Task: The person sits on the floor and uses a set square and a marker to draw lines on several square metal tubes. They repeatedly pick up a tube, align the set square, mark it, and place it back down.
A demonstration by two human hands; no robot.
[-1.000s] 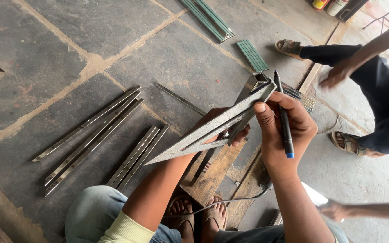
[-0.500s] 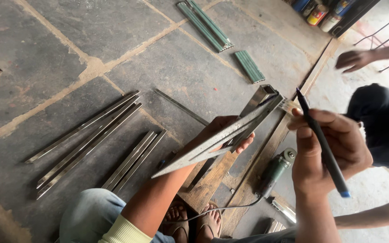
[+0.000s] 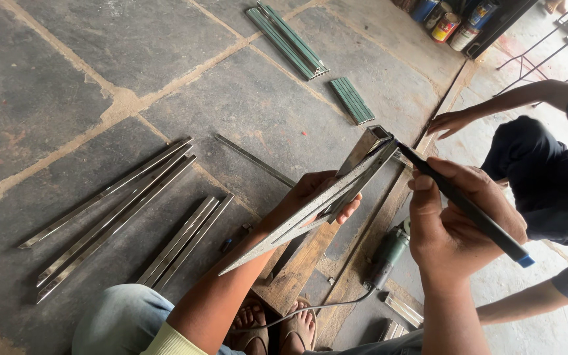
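A grey stone-slab floor (image 3: 165,52) with sandy joints carries loose steel strips (image 3: 110,213) and green metal bars (image 3: 290,39); the left hand (image 3: 313,197) has its fingers wrapped shut around a square steel tube (image 3: 363,148) with a flat metal ruler (image 3: 297,220) pressed along it, raised above a wooden plank (image 3: 297,273); the right hand (image 3: 458,227) pinches a black marker pen (image 3: 468,207), tip touching the tube's upper end; a green angle grinder (image 3: 389,253) lies below; another person's hand (image 3: 451,121) rests on the floor nearby.
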